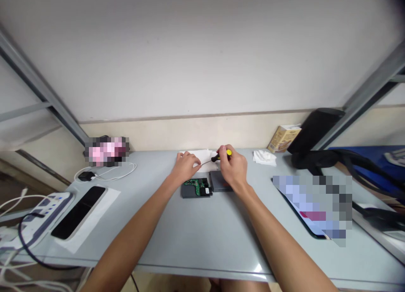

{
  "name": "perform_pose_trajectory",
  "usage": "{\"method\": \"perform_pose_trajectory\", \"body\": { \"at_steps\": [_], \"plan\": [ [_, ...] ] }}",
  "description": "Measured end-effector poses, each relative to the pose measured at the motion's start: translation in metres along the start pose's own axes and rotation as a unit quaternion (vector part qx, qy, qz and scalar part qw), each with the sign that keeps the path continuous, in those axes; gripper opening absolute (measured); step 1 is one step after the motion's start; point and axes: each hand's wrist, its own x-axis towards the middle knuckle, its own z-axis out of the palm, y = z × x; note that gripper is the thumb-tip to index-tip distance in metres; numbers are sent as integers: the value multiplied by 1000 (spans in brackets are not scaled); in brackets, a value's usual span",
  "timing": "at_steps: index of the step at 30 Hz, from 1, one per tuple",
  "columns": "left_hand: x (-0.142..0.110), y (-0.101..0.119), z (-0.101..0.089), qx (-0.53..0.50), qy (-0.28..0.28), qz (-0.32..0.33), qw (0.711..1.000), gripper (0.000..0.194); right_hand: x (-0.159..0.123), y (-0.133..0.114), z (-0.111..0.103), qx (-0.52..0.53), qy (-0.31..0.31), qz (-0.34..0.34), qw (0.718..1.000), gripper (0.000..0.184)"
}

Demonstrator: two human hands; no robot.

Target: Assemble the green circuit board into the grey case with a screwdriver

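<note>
My right hand (234, 167) grips a screwdriver (215, 158) with a black and yellow handle. Its thin shaft points left, towards the fingertips of my left hand (186, 166). That hand is closed over a sheet of white paper (205, 155), thumb and fingers drawn together at the screwdriver's tip; whatever they pinch is too small to make out. Just in front of it, on the grey table, lies a dark flat part with a green circuit board (199, 186). Beside that, partly under my right hand, is a dark grey case (219, 182).
On the left are a phone (80, 212) on paper, a power strip (52, 212), a charger (86, 176) with white cable, and a blurred pink item (107, 150). Rightward are crumpled tissue (264, 157), a yellow box (284, 138), a black cylinder (316, 129) and a blurred-screen tablet (303, 207).
</note>
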Motion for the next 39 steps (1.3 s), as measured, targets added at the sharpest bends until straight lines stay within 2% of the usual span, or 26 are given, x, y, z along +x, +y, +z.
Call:
{"method": "perform_pose_trajectory", "body": {
  "at_steps": [13, 25, 34, 39],
  "plan": [
    [-2, 0, -5, -46, 25, 21, 998, 17, 0, 0, 0, 43, 4, 24, 999, 53],
    [-7, -2, -2, -59, 11, 57, 997, 19, 1, 3, -1, 98, 16, 50, 994, 53],
    [-7, -2, -3, -133, 19, 63, 989, 19, 5, 3, 0, 156, 27, 89, 983, 53],
    [-9, 0, -9, -123, 31, 72, 989, 28, 5, 2, 0, 170, 33, 90, 981, 52]
  ]
}}
